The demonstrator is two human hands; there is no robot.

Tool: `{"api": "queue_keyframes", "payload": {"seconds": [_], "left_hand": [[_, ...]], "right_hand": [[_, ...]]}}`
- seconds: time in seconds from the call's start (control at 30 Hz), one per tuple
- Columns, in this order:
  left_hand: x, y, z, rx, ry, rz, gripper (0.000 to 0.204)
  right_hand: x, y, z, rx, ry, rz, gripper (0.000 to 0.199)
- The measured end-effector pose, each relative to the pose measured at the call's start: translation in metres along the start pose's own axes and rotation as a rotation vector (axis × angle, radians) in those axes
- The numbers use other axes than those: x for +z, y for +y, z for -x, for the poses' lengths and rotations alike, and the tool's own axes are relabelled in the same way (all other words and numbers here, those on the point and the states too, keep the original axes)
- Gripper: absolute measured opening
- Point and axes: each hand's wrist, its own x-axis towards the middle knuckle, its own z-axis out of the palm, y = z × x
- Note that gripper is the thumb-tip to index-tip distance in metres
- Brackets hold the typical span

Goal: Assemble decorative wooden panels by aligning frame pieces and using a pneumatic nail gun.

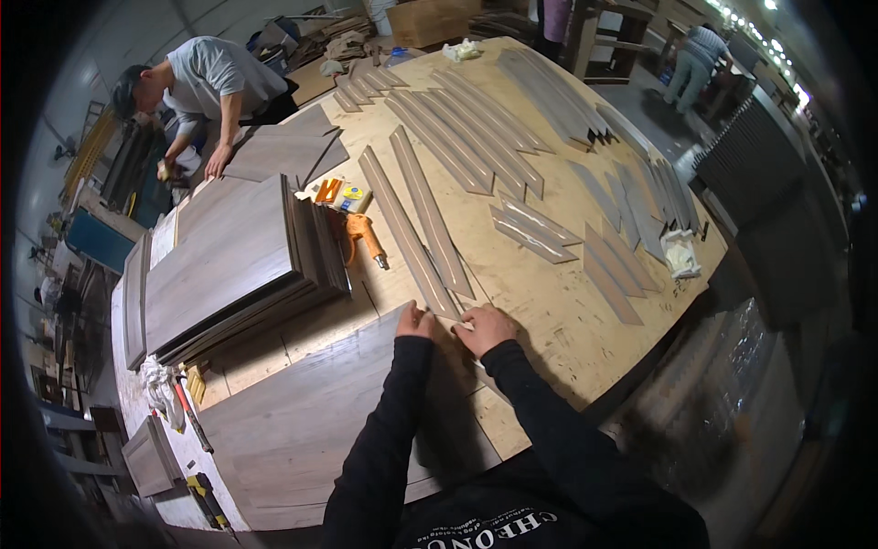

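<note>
My left hand (415,322) and my right hand (485,328) rest side by side at the far edge of a large grey-brown wood panel (311,412) lying on the plywood workbench (549,302). The fingertips of both hands touch the near ends of two long grey veneer strips (412,224) that run away from me across the bench. Whether the fingers pinch a strip or only press on it is not visible. Black sleeves cover both forearms.
A stack of grey panels (233,265) sits to the left, with an orange air tool (364,234) beside it. Several more grey strips (512,119) are spread over the far bench. White rags (680,253) lie near the right edge. Another person (206,82) bends over the far left corner.
</note>
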Motion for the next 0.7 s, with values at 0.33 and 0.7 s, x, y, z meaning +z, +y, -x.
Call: {"api": "queue_keyframes", "payload": {"seconds": [0.33, 0.7], "left_hand": [[0.003, 0.001, -0.062, -0.281, 0.064, 0.292, 0.053], [0.003, 0.044, -0.048, -0.271, -0.581, 1.302, 0.066]], "right_hand": [[-0.011, -0.019, -0.022, -0.111, 0.024, 0.128, 0.015], [-0.068, -0.022, 0.096, 0.003, -0.129, -0.499, 0.027]]}}
